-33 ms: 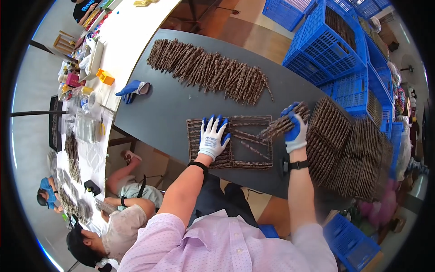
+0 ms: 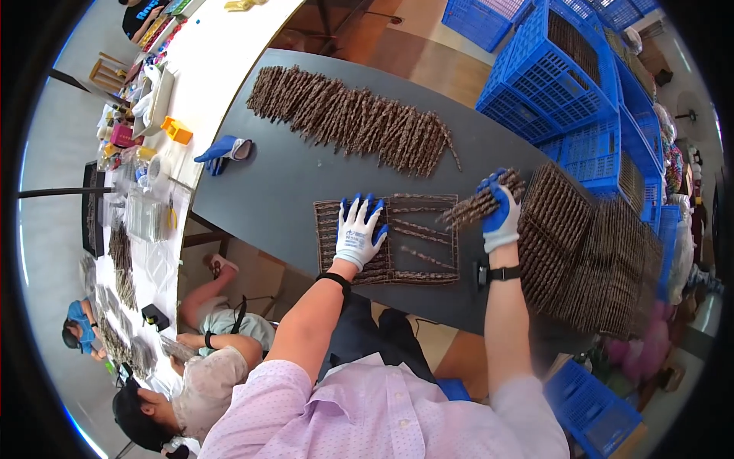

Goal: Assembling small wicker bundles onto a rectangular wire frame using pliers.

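Observation:
My left hand [image 2: 358, 236], in a white glove with blue fingertips, lies flat with its fingers spread. It presses on the left half of a rectangular wire frame [image 2: 457, 264] filled with rows of brown, knobbly twig-like sticks. A few loose sticks [image 2: 419, 232] lie slanted inside the frame's right half. My right hand [image 2: 501, 216], gloved the same way, is closed round a bundle of brown twig-like sticks [image 2: 475, 207] above the frame's right edge. Across the far side of the dark table [image 2: 290, 172] runs a long row of similar sticks [image 2: 352, 118].
Stacked stick-filled panels [image 2: 589, 252] stand right of my right hand. Blue plastic crates [image 2: 543, 84] rise behind them. A spare blue glove [image 2: 224, 151] lies on the table's left side. Another person [image 2: 199, 382] sits at the left by a white table [image 2: 222, 53].
My right hand and its bundle have shifted very slightly, the bundle's tip rising a little away from the frame. My left hand stays in place.

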`<state>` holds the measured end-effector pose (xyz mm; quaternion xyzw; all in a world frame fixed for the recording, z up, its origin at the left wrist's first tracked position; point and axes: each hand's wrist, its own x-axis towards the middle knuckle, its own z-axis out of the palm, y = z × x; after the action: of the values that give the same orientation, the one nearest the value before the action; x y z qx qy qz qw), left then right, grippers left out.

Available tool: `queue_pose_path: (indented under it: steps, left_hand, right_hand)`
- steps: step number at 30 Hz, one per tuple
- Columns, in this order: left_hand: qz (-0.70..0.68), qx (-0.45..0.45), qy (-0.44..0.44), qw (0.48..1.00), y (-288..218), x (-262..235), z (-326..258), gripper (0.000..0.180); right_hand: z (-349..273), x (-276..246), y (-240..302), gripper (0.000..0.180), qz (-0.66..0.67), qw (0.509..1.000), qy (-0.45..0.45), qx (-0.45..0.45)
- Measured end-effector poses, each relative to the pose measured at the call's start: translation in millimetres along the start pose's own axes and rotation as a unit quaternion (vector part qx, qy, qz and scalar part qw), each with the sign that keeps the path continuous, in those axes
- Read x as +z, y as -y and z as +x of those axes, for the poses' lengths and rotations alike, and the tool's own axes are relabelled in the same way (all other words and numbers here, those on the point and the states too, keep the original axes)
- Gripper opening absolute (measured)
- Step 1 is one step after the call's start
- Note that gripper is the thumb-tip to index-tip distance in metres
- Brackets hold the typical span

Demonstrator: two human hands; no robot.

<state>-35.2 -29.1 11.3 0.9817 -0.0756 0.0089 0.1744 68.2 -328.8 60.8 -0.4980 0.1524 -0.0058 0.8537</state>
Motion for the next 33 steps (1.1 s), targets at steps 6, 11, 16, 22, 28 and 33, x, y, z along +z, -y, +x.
queue_pose_path:
  steps: [6, 11, 16, 22, 28, 33]
  left_hand:
    - [-0.006, 0.000, -0.001, 1.000, -1, -7, 2, 0.059]
    - [-0.033, -0.001, 0.011, 0.999, -2, -3, 3, 0.062]
    - [-0.043, -0.008, 0.018, 0.999, 2, -2, 1, 0.062]
    - [-0.051, 0.000, -0.002, 0.999, 3, -4, 7, 0.061]
    - [-0.052, 0.003, -0.005, 0.999, 3, -1, 6, 0.060]
    - [-0.040, -0.006, 0.005, 0.999, 5, -2, 0, 0.059]
  right_hand:
    - [105, 25, 15, 0.035, -0.261, 0.961, -0.086, 0.012]
    - [182, 45, 7, 0.069, -0.658, 0.744, -0.097, 0.065]
    - [166, 89, -24, 0.090, -0.669, 0.708, -0.124, 0.191]
    - [169, 85, -33, 0.088, -0.645, 0.745, -0.059, 0.160]
    - [145, 51, -22, 0.079, -0.714, 0.695, -0.039, 0.077]
    - [72, 52, -15, 0.046, -0.769, 0.629, -0.007, -0.115]
